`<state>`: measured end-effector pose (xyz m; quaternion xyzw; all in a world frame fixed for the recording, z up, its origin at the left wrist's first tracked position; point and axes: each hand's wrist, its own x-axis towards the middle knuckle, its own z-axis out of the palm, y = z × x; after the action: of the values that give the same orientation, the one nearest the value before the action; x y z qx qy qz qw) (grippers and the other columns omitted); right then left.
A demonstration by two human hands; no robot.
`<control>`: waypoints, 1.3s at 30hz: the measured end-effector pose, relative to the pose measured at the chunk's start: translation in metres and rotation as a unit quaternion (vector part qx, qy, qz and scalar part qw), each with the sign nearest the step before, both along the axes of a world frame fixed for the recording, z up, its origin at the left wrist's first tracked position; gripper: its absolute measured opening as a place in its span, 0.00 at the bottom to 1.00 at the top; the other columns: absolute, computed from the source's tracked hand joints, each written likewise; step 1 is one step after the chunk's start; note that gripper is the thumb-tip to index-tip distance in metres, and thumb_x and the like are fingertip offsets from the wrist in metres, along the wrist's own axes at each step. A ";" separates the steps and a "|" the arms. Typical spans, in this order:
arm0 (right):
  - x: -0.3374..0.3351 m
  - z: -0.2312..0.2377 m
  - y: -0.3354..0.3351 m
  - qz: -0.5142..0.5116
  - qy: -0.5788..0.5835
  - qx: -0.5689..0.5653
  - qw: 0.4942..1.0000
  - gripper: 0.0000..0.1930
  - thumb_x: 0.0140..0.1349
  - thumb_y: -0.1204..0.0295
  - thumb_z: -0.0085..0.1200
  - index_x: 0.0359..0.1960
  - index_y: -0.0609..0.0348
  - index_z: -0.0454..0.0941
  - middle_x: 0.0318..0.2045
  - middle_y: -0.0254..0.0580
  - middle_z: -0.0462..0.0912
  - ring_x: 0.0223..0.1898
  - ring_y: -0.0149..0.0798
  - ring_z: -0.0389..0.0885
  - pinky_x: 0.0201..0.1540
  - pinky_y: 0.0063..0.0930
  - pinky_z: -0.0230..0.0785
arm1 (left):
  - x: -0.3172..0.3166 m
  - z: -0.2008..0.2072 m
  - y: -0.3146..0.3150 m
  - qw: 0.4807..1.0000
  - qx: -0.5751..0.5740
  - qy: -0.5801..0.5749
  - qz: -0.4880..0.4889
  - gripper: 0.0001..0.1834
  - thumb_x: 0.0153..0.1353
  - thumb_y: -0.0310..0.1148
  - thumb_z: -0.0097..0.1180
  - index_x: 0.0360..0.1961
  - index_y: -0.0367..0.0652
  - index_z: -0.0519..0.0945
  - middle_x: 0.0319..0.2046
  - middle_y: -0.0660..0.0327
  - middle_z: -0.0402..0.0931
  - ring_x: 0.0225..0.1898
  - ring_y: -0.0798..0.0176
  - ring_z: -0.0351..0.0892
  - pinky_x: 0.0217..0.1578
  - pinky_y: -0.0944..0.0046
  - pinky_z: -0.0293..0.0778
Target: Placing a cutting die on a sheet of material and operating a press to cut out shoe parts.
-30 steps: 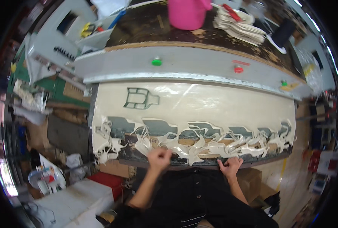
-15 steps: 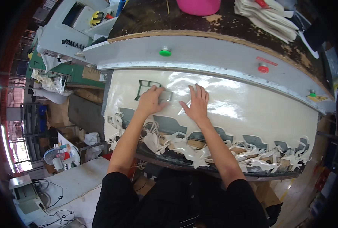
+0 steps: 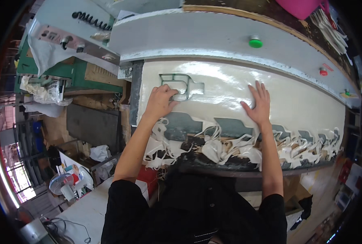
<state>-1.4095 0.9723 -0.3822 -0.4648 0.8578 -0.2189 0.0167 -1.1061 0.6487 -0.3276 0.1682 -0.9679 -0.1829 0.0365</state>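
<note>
On a glossy cream-white sheet (image 3: 225, 93) lies a dark green metal-edged cutting die (image 3: 189, 78), an outline frame with inner divisions and a small tab-like part on its right. The curled fingers of my left hand (image 3: 160, 102) are on the die's lower left part, thumb bent beside it; they hide that corner. Farther right, my right hand (image 3: 259, 105) rests on the sheet with fingers stretched and thumb apart, holding nothing. Along the sheet's near edge are cut-out gaps showing a grey surface (image 3: 232, 127), with tangled white scraps (image 3: 217, 149) hanging around them.
Behind the sheet runs a grey machine beam (image 3: 189, 38) with a green button (image 3: 255, 41) and a red button (image 3: 323, 71). A control box (image 3: 71, 34) with a coiled cable stands at the far left. A pink container (image 3: 299, 7) sits on the ledge above.
My right hand has moved right across the sheet, away from the left hand. My left hand stays at the die, now at its lower left part. The whole view has shifted.
</note>
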 end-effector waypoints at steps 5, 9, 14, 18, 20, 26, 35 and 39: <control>0.083 -0.006 -0.070 -0.088 -0.101 -0.142 0.981 0.34 0.56 0.61 0.76 0.65 0.56 0.81 0.63 0.53 0.84 0.67 0.59 0.78 0.73 0.49 0.65 | 0.052 -0.020 -0.024 0.994 0.034 0.096 -0.035 0.22 0.59 0.30 0.73 0.56 0.50 0.87 0.46 0.59 0.78 0.51 0.51 0.78 0.58 0.50 0.68; 0.177 0.015 -0.143 0.011 -0.149 -0.149 0.977 0.34 0.55 0.63 0.77 0.65 0.56 0.80 0.62 0.50 0.85 0.67 0.57 0.78 0.74 0.50 0.63 | 0.077 -0.018 -0.034 0.992 0.064 0.091 -0.058 0.24 0.59 0.25 0.69 0.58 0.50 0.85 0.48 0.59 0.76 0.55 0.51 0.76 0.60 0.51 0.66; 0.198 -0.004 -0.148 -0.039 -0.134 -0.140 0.980 0.38 0.55 0.62 0.77 0.69 0.53 0.78 0.62 0.40 0.85 0.72 0.53 0.72 0.79 0.59 0.52 | 0.100 -0.029 -0.036 0.987 0.079 0.124 -0.065 0.28 0.58 0.28 0.71 0.62 0.48 0.83 0.53 0.57 0.77 0.58 0.47 0.75 0.62 0.47 0.67; 0.194 -0.004 -0.152 -0.013 -0.068 -0.116 0.991 0.36 0.54 0.61 0.78 0.66 0.48 0.82 0.62 0.38 0.86 0.71 0.53 0.73 0.77 0.53 0.54 | 0.124 -0.036 -0.031 0.954 0.030 0.263 0.142 0.32 0.54 0.36 0.79 0.61 0.45 0.82 0.55 0.56 0.78 0.60 0.46 0.75 0.62 0.46 0.68; 0.197 -0.002 -0.160 -0.021 -0.084 -0.126 0.988 0.35 0.50 0.59 0.80 0.63 0.47 0.84 0.60 0.36 0.86 0.70 0.51 0.73 0.75 0.51 0.56 | 0.139 -0.048 -0.034 0.967 0.049 0.209 0.140 0.31 0.54 0.36 0.79 0.60 0.47 0.83 0.55 0.57 0.78 0.61 0.46 0.75 0.62 0.46 0.68; 0.201 -0.006 -0.166 -0.064 -0.074 -0.112 0.989 0.37 0.43 0.55 0.83 0.59 0.45 0.87 0.58 0.39 0.86 0.69 0.50 0.73 0.75 0.49 0.56 | 0.130 -0.044 -0.032 0.970 0.020 0.203 0.129 0.28 0.56 0.40 0.77 0.57 0.45 0.84 0.57 0.58 0.80 0.62 0.48 0.76 0.64 0.48 0.64; 0.210 0.001 -0.167 -0.038 -0.045 -0.145 0.988 0.35 0.53 0.55 0.77 0.64 0.49 0.83 0.61 0.45 0.83 0.69 0.56 0.72 0.76 0.56 0.54 | 0.136 -0.051 -0.041 0.974 0.024 0.185 0.130 0.24 0.56 0.42 0.77 0.54 0.51 0.89 0.51 0.64 0.89 0.63 0.50 0.77 0.66 0.41 0.57; 0.208 -0.002 -0.161 -0.067 -0.070 -0.116 0.988 0.34 0.50 0.57 0.79 0.61 0.49 0.85 0.64 0.55 0.80 0.69 0.57 0.71 0.74 0.55 0.59 | 0.118 -0.034 -0.039 0.980 0.034 0.149 0.127 0.32 0.52 0.45 0.79 0.60 0.56 0.87 0.46 0.65 0.90 0.64 0.51 0.75 0.68 0.40 0.52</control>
<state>-1.2011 0.8116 -0.3841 -0.3883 0.8524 -0.3500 0.0082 -0.9876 0.6100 -0.3620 0.2620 -0.9155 -0.2327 0.1979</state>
